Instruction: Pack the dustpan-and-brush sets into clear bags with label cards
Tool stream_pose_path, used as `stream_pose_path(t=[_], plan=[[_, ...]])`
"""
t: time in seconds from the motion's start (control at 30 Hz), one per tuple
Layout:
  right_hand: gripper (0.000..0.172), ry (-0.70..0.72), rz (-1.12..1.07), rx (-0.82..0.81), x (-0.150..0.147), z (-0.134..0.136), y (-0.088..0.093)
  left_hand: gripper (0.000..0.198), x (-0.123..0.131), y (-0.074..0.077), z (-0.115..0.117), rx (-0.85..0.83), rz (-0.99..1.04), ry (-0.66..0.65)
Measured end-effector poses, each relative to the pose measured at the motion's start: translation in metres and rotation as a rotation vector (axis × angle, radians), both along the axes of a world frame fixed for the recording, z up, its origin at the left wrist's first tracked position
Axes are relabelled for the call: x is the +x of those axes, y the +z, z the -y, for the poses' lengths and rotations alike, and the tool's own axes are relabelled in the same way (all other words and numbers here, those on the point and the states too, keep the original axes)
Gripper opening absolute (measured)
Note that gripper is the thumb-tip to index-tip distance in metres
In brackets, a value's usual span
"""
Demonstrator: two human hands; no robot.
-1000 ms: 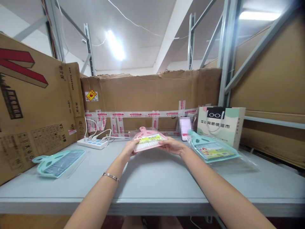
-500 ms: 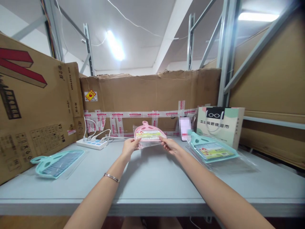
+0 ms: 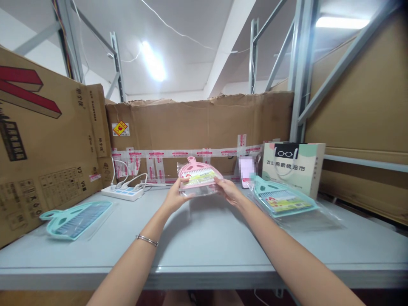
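Observation:
Between my two hands is a pink dustpan and brush set (image 3: 200,175) in a clear plastic bag, with a printed card across its front. It is held up above the table, handle pointing away from me. My left hand (image 3: 174,196) grips its left edge, thumb on top. On the right edge my right hand (image 3: 230,190) is closed, its fingers partly hidden. A bagged teal dustpan set (image 3: 78,219) lies on the left of the table. Another teal dustpan set (image 3: 283,199), with a printed card, lies on the right over clear plastic.
The grey table (image 3: 210,242) has a white power strip (image 3: 123,192) with plugged cords at its back left. A phone (image 3: 247,171) and a paper bag (image 3: 293,168) stand at the back right. Cardboard boxes (image 3: 191,123) wall the back, with metal shelf posts (image 3: 299,80) behind.
The pink dustpan set has risen slightly and tilted, its right side now lower. My left hand has shifted its hold, with the fingers more under the bag.

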State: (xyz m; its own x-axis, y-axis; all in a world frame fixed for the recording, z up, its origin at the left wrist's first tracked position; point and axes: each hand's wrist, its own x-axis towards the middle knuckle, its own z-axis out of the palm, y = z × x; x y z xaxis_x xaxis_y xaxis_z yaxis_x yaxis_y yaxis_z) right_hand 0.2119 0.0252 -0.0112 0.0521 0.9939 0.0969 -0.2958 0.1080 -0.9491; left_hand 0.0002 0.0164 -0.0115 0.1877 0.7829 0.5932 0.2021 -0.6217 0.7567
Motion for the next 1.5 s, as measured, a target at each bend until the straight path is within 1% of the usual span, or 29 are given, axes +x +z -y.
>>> stream_pose_path(t=[0.03, 0.07, 0.1, 0.17, 0.2, 0.23, 0.27, 0.3, 0.37, 0.4, 0.43, 0.47, 0.5, 0.6, 0.67, 0.73, 0.8, 0.93, 1.03, 1.1, 1.13, 1.17, 1.23, 1.27, 1.3, 1.33, 1.37, 1.43, 1.5], plan=[[0.019, 0.029, -0.017, 0.037, 0.0, 0.002, 0.001, 0.037, 0.0, 0.0, 0.0, 0.032, 0.003, 0.069], [0.03, 0.069, -0.033, 0.087, -0.001, 0.004, 0.001, 0.029, 0.0, 0.0, 0.0, 0.059, 0.017, 0.138], [0.045, 0.117, -0.036, 0.143, -0.002, 0.006, 0.002, 0.023, -0.001, 0.001, -0.001, 0.081, 0.039, 0.204], [0.074, 0.206, 0.026, 0.257, -0.003, 0.007, -0.001, 0.023, -0.002, 0.002, -0.003, 0.114, 0.092, 0.286], [0.084, 0.214, 0.084, 0.299, -0.004, 0.006, -0.003, 0.022, -0.003, 0.002, -0.004, 0.121, 0.126, 0.29], [0.089, 0.19, 0.139, 0.326, -0.005, 0.003, -0.007, 0.018, -0.003, 0.002, -0.006, 0.122, 0.167, 0.264], [0.09, 0.135, 0.173, 0.338, -0.006, -0.001, -0.01, 0.019, -0.003, 0.002, -0.007, 0.114, 0.212, 0.215], [0.09, 0.064, 0.182, 0.338, -0.006, -0.005, -0.014, 0.028, -0.003, 0.002, -0.008, 0.099, 0.26, 0.157], [0.09, -0.04, 0.159, 0.314, -0.006, -0.014, -0.021, 0.057, -0.003, 0.0, -0.011, 0.037, 0.349, 0.054], [0.089, -0.054, 0.158, 0.296, -0.006, -0.017, -0.023, 0.067, -0.003, -0.001, -0.012, -0.011, 0.377, 0.022], [0.085, -0.051, 0.179, 0.286, -0.006, -0.019, -0.024, 0.072, -0.003, -0.002, -0.013, -0.069, 0.389, 0.002], [0.079, -0.042, 0.218, 0.283, -0.005, -0.021, -0.024, 0.072, -0.004, -0.003, -0.014, -0.127, 0.383, -0.012], [0.071, -0.028, 0.267, 0.29, -0.005, -0.021, -0.023, 0.067, -0.004, -0.004, -0.014, -0.179, 0.359, -0.026], [0.052, -0.014, 0.373, 0.33, -0.004, -0.02, -0.021, 0.045, -0.005, -0.005, -0.013, -0.272, 0.24, -0.093], [0.046, -0.053, 0.378, 0.334, -0.004, -0.019, -0.02, 0.037, -0.004, -0.004, -0.01, -0.294, 0.2, -0.159], [0.039, -0.107, 0.357, 0.323, -0.004, -0.019, -0.022, 0.034, -0.003, -0.003, -0.006, -0.311, 0.202, -0.193], [0.035, -0.128, 0.341, 0.314, -0.004, -0.019, -0.024, 0.032, -0.002, -0.002, -0.004, -0.328, 0.215, -0.179], [0.033, -0.119, 0.343, 0.287, -0.003, -0.022, -0.027, 0.03, 0.0, -0.001, -0.002, -0.36, 0.223, -0.111], [0.032, -0.124, 0.383, 0.26, -0.004, -0.023, -0.027, 0.031, 0.001, -0.002, 0.0, -0.376, 0.189, -0.119], [0.033, -0.159, 0.424, 0.255, -0.005, -0.02, -0.024, 0.031, 0.002, -0.002, 0.002, -0.395, 0.172, -0.121], [0.035, -0.2, 0.444, 0.289, -0.005, -0.017, -0.022, 0.03, 0.003, -0.003, 0.002, -0.405, 0.18, -0.114], [0.039, -0.243, 0.471, 0.359, -0.006, -0.013, -0.019, 0.03, 0.003, -0.004, 0.002, -0.412, 0.198, -0.104], [0.042, -0.27, 0.556, 0.565, -0.007, -0.005, -0.013, 0.034, 0.005, -0.006, -0.001, -0.422, 0.264, -0.091], [0.037, -0.238, 0.618, 0.65, -0.008, -0.002, -0.012, 0.036, 0.005, -0.008, -0.002, -0.435, 0.303, -0.082], [0.027, -0.176, 0.688, 0.695, -0.008, 0.0, -0.011, 0.038, 0.006, -0.009, -0.003, -0.451, 0.342, -0.066], [0.017, -0.108, 0.749, 0.692, -0.009, 0.001, -0.012, 0.041, 0.006, -0.009, -0.005, -0.468, 0.38, -0.044], [0.012, -0.056, 0.79, 0.647, -0.01, 0.001, -0.014, 0.043, 0.006, -0.01, -0.005, -0.485, 0.418, -0.022], [0.02, -0.018, 0.773, 0.51, -0.012, -0.002, -0.019, 0.047, 0.007, -0.01, -0.005, -0.508, 0.482, 0.002], [0.022, -0.007, 0.604, 0.364, -0.016, -0.007, -0.024, 0.05, 0.007, -0.01, -0.004, -0.517, 0.507, -0.036]])
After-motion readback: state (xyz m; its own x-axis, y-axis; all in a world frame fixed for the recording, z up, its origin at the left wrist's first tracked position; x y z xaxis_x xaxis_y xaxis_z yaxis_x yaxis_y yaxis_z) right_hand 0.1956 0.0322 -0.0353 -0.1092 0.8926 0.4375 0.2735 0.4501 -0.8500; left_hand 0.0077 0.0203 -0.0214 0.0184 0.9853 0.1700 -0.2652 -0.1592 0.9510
